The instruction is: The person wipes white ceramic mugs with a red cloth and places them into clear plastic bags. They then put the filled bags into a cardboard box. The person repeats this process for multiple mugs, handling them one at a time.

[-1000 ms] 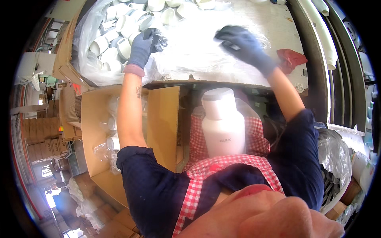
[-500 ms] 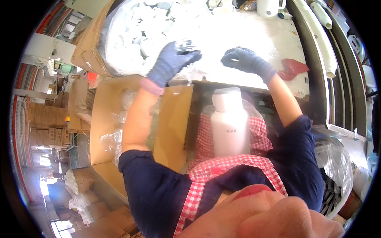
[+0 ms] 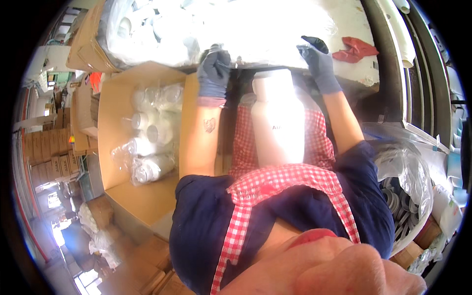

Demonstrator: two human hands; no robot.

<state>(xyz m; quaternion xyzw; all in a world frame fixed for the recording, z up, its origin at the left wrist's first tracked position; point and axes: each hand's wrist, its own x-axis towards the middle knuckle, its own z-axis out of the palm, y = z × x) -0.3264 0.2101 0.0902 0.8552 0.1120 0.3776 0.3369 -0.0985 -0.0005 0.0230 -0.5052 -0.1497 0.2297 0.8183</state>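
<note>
My left hand [image 3: 214, 71], in a grey-blue glove, is closed at the near edge of the bright worktop. Strong glare hides what its fingers hold. My right hand [image 3: 318, 61], gloved alike, is raised at the same edge further right; its thumb and fingers are apart and nothing shows clearly between them. Between my forearms a large white bottle [image 3: 279, 128] with a white top stands upright against my red checked apron [image 3: 318, 132], touched by neither hand.
An open cardboard box [image 3: 115, 128] with several bagged white bottles [image 3: 152, 132] is at left. Behind it, another carton [image 3: 88, 46] holds white parts in plastic. A red cloth [image 3: 356, 50] lies on the worktop [image 3: 366, 22]. At right stands a plastic-lined container [image 3: 410, 172] of grey discs.
Both hands have come back to the worktop's near edge. My left hand has turned and closed; my right hand's fingers have spread. The view has shifted, showing more of the bagged bottles.
</note>
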